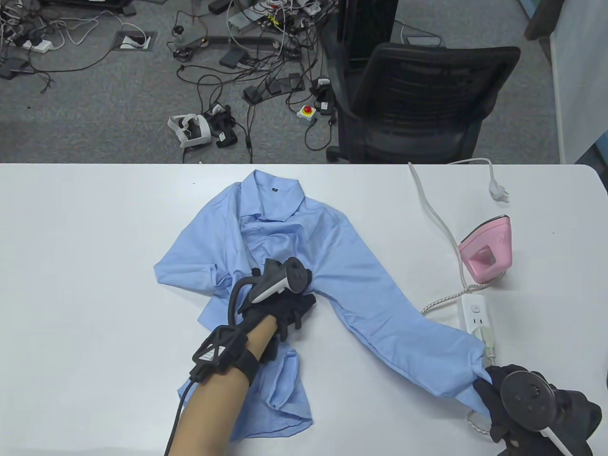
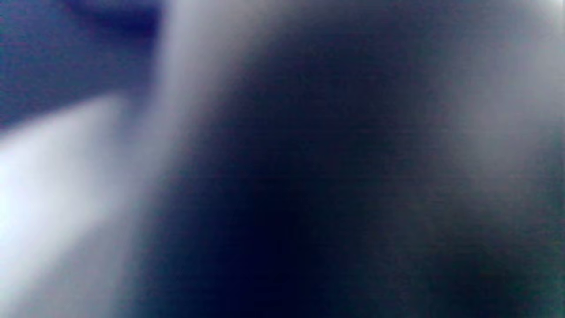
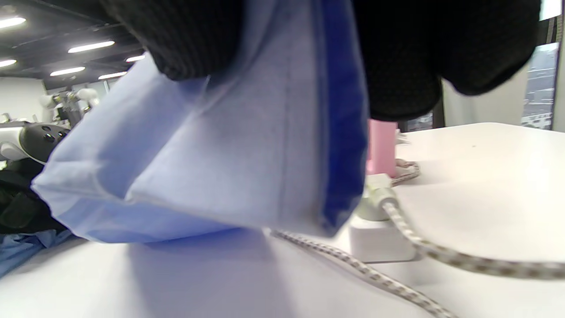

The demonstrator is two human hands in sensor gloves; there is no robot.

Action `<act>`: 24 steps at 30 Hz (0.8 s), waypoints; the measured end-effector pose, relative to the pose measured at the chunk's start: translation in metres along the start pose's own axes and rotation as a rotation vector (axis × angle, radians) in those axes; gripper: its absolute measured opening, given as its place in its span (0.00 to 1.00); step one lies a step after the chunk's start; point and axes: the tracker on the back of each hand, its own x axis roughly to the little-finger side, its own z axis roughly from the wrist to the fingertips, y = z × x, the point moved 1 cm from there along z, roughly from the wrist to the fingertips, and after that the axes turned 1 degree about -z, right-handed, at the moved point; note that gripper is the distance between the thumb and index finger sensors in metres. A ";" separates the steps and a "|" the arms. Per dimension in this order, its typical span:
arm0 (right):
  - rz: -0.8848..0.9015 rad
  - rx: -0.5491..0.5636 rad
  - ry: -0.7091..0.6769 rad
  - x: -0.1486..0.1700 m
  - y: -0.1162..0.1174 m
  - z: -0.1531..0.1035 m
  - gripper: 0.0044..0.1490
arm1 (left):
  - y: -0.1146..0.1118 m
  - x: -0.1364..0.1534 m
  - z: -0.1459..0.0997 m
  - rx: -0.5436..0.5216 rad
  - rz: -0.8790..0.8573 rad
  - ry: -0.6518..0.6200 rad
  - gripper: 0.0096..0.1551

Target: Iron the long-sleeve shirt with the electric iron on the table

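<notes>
Already pinched between the gloved fingers [image 3: 397, 66] of the right hand [image 1: 503, 399], the cuff end of the sleeve [image 1: 403, 332] hangs lifted just above the white table [image 1: 85, 247], the cloth folded over and drooping from the grip. Across from it the left hand [image 1: 278, 308] lies on the middle of the blue long-sleeve shirt [image 1: 280, 228], seemingly pinning it down; whether its fingers are flat or curled into the cloth cannot be told, as the tracker covers them from above and the left wrist view is only a blur. From the pinching fingers the sleeve runs away diagonally toward the shirt's body, which lies rumpled with its collar [image 1: 273, 190] at the far side and its hem bunched near the left forearm. Just beside the right hand's fingers sit the white power strip [image 1: 475, 311] and a braided cord [image 3: 463, 260], the sleeve end nearly over them. Beyond the strip, away from both hands, the pink electric iron [image 1: 489, 247] stands untouched. By the look of it the fabric is light, limp and creases readily, so it is best held at firm edges such as cuff, seam or collar and drawn taut against the pinning hand. Likely hazard: the dangling cuff snagging the cord or plug.
</notes>
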 end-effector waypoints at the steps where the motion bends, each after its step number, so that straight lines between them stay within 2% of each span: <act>1: 0.000 -0.003 -0.016 -0.006 0.002 0.004 0.30 | -0.002 0.018 -0.007 -0.007 0.000 0.029 0.37; 4: 0.004 -0.016 -0.064 -0.024 0.006 0.013 0.30 | -0.008 0.060 -0.025 -0.012 -0.036 0.096 0.37; 9: -0.030 -0.060 -0.169 -0.066 0.019 0.031 0.30 | -0.029 0.134 -0.072 -0.031 -0.083 0.242 0.36; 12: -0.078 -0.083 -0.219 -0.092 0.028 0.045 0.30 | -0.043 0.170 -0.100 -0.039 -0.121 0.336 0.37; 14: -0.112 -0.101 -0.241 -0.106 0.034 0.053 0.30 | -0.049 0.184 -0.114 -0.043 -0.142 0.380 0.38; 18: -0.188 -0.093 -0.230 -0.122 0.037 0.069 0.30 | -0.048 0.186 -0.126 -0.002 -0.135 0.419 0.39; 22: -0.350 -0.171 -0.154 -0.107 0.041 0.086 0.31 | -0.035 0.164 -0.134 0.100 -0.230 0.329 0.42; 23: -0.397 -0.193 -0.101 -0.096 0.042 0.089 0.32 | -0.028 0.155 -0.137 0.076 -0.255 0.264 0.42; 24: -0.431 -0.226 -0.057 -0.087 0.042 0.091 0.35 | -0.020 0.146 -0.140 0.008 -0.252 0.214 0.42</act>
